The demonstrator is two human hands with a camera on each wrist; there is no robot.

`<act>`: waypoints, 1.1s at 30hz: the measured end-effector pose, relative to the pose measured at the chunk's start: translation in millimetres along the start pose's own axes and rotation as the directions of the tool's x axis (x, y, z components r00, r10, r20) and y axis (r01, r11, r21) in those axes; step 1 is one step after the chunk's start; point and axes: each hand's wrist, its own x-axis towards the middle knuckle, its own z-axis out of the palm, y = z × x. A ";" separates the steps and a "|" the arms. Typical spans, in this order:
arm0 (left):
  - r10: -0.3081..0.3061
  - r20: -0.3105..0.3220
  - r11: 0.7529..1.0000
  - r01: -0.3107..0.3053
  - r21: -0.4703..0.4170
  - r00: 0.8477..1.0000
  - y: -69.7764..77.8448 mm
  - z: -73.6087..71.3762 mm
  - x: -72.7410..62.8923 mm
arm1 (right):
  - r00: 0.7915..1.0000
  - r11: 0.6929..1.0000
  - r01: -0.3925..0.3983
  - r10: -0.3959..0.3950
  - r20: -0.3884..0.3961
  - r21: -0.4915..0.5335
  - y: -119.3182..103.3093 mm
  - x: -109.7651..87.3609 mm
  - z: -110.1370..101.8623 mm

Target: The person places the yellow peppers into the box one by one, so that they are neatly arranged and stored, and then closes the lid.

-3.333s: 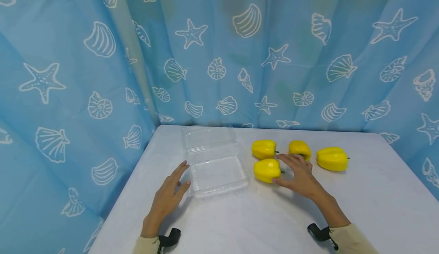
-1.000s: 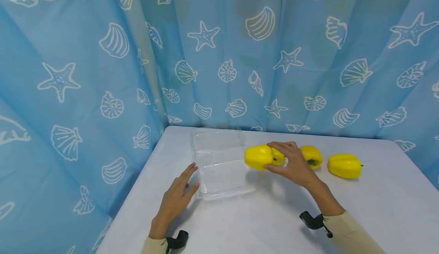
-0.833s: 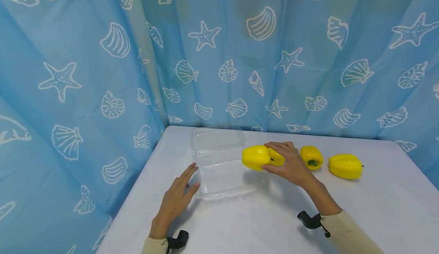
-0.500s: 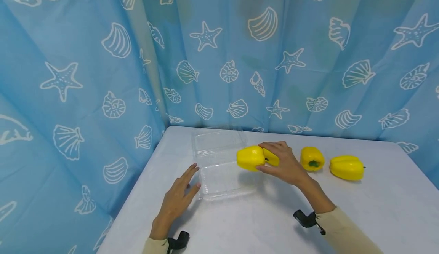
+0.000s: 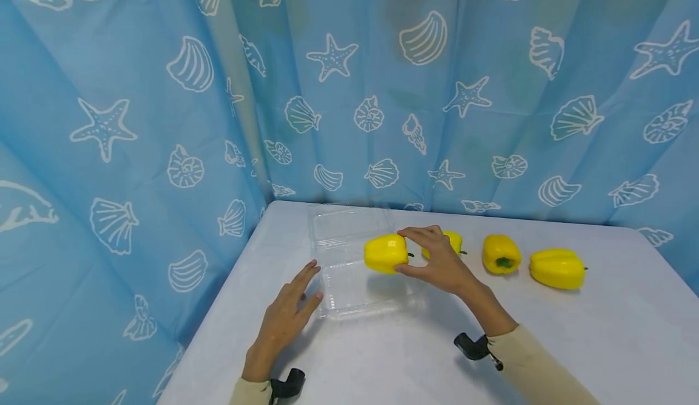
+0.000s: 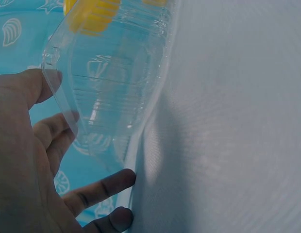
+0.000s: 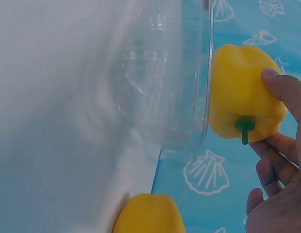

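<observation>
My right hand grips a yellow bell pepper between thumb and fingers, raised over the right part of a clear plastic clamshell container. In the right wrist view the pepper has its green stem toward the wrist, and the container rim overlaps its edge. My left hand lies beside the container's left side, fingers extended. In the left wrist view, thumb and a fingertip of that hand are at the container's rim, seemingly touching it. The container's lid lies folded back.
Three more yellow bell peppers lie to the right: one partly behind my right hand, a middle pepper and a far-right pepper. A white table bears everything. A blue shell-patterned curtain hangs behind and at the left.
My right hand has taken hold of the front pepper, lifted it and carried it left over the container. The left hand stays by the container's side. The view has shifted slightly.
</observation>
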 end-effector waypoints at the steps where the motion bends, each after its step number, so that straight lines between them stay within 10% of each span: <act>1: 0.002 -0.003 1.000 -0.002 0.002 1.000 -0.3 0.2 0.1 | 1.000 1.000 0.003 -0.003 -0.001 -0.001 -0.5 1.0 1.7; 33: 0.002 -0.007 1.000 -0.002 0.026 1.000 0.4 1.2 -0.1 | 0.995 0.998 -0.031 0.027 0.092 0.049 -14.4 27.2 49.8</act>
